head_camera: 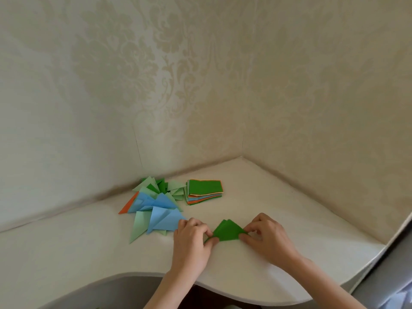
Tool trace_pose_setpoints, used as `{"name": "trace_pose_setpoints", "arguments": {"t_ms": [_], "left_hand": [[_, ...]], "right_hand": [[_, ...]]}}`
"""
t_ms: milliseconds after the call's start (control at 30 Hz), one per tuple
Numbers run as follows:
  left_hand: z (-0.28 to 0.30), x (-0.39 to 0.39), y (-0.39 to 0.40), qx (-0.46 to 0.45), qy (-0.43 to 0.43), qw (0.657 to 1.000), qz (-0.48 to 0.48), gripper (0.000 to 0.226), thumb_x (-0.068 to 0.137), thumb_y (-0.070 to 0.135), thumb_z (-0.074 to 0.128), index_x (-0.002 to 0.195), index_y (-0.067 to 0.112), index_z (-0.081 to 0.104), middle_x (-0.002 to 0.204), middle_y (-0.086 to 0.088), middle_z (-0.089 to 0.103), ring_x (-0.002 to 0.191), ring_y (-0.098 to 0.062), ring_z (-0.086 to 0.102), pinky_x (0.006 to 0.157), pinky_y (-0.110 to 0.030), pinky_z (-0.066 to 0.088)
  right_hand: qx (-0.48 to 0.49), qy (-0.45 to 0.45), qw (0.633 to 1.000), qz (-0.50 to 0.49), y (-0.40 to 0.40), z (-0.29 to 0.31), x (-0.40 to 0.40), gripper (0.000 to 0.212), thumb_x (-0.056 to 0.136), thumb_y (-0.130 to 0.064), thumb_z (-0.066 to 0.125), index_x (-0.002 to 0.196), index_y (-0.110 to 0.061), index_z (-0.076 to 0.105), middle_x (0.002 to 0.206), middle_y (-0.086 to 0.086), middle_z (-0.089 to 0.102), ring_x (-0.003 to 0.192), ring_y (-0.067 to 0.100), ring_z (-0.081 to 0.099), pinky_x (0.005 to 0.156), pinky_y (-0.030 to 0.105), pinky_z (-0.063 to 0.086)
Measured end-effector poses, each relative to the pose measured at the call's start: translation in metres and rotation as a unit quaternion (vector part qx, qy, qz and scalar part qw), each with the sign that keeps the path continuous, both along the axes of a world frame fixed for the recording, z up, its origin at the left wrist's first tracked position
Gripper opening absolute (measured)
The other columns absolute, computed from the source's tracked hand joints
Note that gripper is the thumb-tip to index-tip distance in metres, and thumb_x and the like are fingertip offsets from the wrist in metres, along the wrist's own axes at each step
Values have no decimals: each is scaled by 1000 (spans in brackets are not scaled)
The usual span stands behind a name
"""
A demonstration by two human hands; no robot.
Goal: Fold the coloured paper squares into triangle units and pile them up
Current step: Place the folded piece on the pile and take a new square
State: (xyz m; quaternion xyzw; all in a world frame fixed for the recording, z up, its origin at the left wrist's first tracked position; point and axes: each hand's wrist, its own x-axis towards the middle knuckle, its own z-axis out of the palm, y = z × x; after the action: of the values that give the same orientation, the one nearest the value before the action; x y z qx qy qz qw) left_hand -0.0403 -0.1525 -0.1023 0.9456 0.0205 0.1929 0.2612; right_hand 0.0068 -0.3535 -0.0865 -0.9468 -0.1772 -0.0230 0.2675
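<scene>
1. A dark green paper lies on the white counter at lower centre of the frame, already folded into a triangle shape with its point toward the wall.
2. The left hand pinches the paper's left corner, fingers curled and narrow on it; the right hand pinches the right corner in the same way. Both look to be pressing or setting a crease, so this unit seems partly done, not finished.
3. To the left of centre, a loose pile of folded triangles spreads on the counter: light green, dark green, blue and one orange. This is the finished share, well over a dozen as far as I can count; the exact number is hard to tell where they overlap.
4. Just right of that pile sits a stack of unfolded squares, dark green on top with orange, blue and yellow edges showing below. It is still thick, so much folding remains.
</scene>
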Motion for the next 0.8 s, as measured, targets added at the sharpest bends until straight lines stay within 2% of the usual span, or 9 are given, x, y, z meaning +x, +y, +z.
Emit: {"name": "trace_pose_setpoints", "arguments": {"t_ms": [133, 267, 333, 467, 600, 700, 800], "left_hand": [[-3, 3, -4, 18, 6, 1000, 25, 19, 84, 45, 64, 89, 27, 66, 93, 13, 51, 93, -12, 39, 81, -28, 38], [-13, 9, -14, 77, -40, 994, 63, 30, 75, 52, 70, 76, 22, 66, 79, 6, 51, 80, -20, 46, 65, -31, 40], [-16, 12, -19, 110, -45, 989, 83, 37, 73, 58, 68, 73, 22, 65, 76, 5, 50, 76, -19, 46, 62, -32, 41], [-18, 16, -20, 120, -36, 987, 98, 37, 75, 60, 65, 71, 23, 63, 76, 5, 49, 77, -20, 45, 63, -33, 40], [-18, 19, -16, 87, -35, 992, 78, 28, 71, 47, 76, 70, 25, 59, 74, 5, 49, 73, -20, 47, 60, -32, 37], [-21, 19, -10, 51, -53, 996, 58, 28, 68, 35, 81, 75, 25, 56, 74, 7, 51, 70, -19, 47, 57, -30, 37], [-21, 18, -3, 19, -49, 998, 33, 17, 78, 27, 75, 83, 24, 59, 82, 8, 52, 78, -16, 43, 65, -29, 35]], "right_hand": [[7, 13, 1000, -28, 8, -2, 0, 15, 84, -52, 61, 79, -39, 63, 90, -14, 50, 84, 5, 48, 83, 30, 40], [-6, 5, 998, -66, 17, -3, 3, 33, 82, -60, 58, 63, -36, 47, 86, -14, 48, 85, 7, 49, 80, 29, 33], [-21, -4, 997, -79, 22, -5, 3, 37, 81, -63, 56, 61, -35, 44, 84, -13, 47, 85, 8, 48, 79, 28, 32], [-38, -30, 995, -91, 24, -10, 4, 37, 79, -66, 55, 68, -32, 51, 84, -14, 47, 85, 7, 47, 79, 28, 30], [-35, -36, 995, -86, 21, -14, 5, 32, 78, -66, 57, 77, -35, 51, 86, -15, 47, 86, 5, 46, 79, 28, 30], [-1, -13, 998, -62, 15, -11, 8, 29, 78, -59, 62, 87, -37, 47, 86, -15, 49, 85, 3, 47, 77, 28, 31], [27, 12, 999, -36, 8, -10, 12, 24, 79, -49, 67, 90, -37, 50, 86, -14, 52, 81, 2, 49, 79, 28, 38]]}}
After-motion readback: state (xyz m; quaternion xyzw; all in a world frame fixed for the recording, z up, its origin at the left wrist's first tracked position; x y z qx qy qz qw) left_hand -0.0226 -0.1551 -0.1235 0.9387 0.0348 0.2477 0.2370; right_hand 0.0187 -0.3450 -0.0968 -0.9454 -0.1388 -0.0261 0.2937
